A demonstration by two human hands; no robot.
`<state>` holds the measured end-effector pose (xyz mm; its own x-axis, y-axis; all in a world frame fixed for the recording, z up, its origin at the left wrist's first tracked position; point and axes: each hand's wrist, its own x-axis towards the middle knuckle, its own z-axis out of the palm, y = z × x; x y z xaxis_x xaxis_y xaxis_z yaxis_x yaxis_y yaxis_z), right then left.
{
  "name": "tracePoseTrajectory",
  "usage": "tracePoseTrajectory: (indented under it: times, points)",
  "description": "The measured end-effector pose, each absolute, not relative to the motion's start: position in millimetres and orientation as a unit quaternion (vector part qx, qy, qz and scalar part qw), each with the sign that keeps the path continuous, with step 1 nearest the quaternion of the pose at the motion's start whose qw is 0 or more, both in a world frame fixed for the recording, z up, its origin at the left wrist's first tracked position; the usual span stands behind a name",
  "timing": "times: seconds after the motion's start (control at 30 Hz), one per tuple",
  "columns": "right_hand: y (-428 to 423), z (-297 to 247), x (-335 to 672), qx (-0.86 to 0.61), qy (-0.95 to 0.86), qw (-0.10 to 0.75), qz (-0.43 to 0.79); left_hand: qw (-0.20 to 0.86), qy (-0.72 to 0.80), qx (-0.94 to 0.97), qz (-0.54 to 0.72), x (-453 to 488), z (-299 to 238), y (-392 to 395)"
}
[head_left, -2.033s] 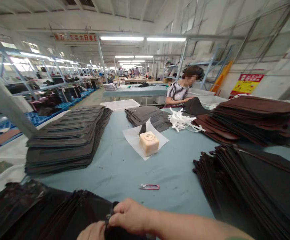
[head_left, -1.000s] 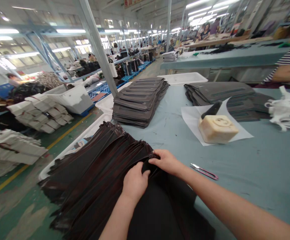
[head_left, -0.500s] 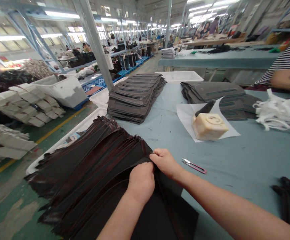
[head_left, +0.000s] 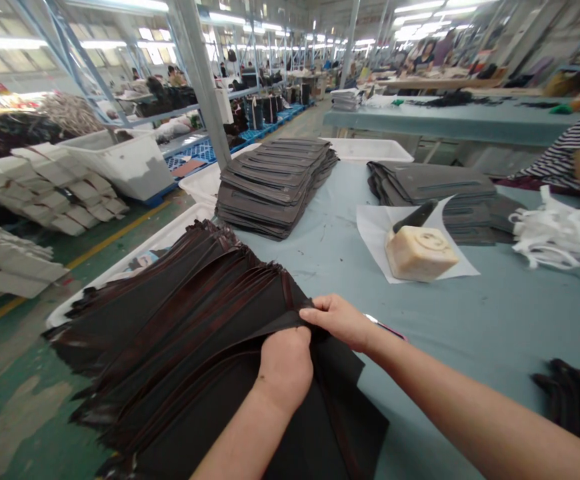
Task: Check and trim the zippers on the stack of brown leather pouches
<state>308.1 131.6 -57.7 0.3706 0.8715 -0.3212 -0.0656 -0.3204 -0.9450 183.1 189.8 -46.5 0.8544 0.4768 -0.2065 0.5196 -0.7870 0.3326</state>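
A thick stack of black fabric panels (head_left: 170,320) with dark reddish-brown strips fans out over the left of the table. At its right edge my left hand (head_left: 287,367) is closed on a black fabric panel (head_left: 355,413), its fingertips hidden in the cloth. Just beside it, my right hand (head_left: 335,320) pinches the same panel's edge between thumb and fingers. The lower part of that panel lies spread toward me. Thread snips (head_left: 387,327) rest on the table, partly hidden behind my right forearm.
On the blue-covered table (head_left: 445,373) stand grey panel stacks (head_left: 277,187), a cream block (head_left: 420,253) on white paper, white straps (head_left: 560,230) and black pieces (head_left: 577,400). White trays (head_left: 370,150) line the far and left edges. A person in a striped top (head_left: 575,147) is at the right.
The camera view has shifted slightly. My right hand has moved a little along the panel's edge, its fingers more extended, and its forearm now covers part of the snips. My left hand keeps its grip.
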Motion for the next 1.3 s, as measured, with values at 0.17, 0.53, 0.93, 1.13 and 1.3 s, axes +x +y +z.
tracePoseTrajectory:
  times: [0.17,0.53,0.93,1.13,1.3]
  points:
    - [121.0,-58.6,315.5,-0.602,-0.378,0.496,0.498,0.201,0.270,0.942,-0.012,182.6,-51.5,191.4]
    - [117.5,-60.9,313.2,-0.605,-0.293,0.552,0.493,0.436,0.289,0.850,0.066,193.8,-46.6,191.4]
    - [113.5,-55.4,299.2,-0.598,-0.145,0.595,0.516,0.412,0.357,0.832,0.107,198.1,-55.4,173.1]
    - [107.7,-58.3,300.4,-0.680,-0.171,0.576,0.421,0.407,0.378,0.820,0.141,201.4,-56.9,177.2]
    - [109.0,-63.8,302.4,-0.677,-0.156,0.582,0.423,0.395,0.398,0.814,0.152,205.1,-56.2,177.2]
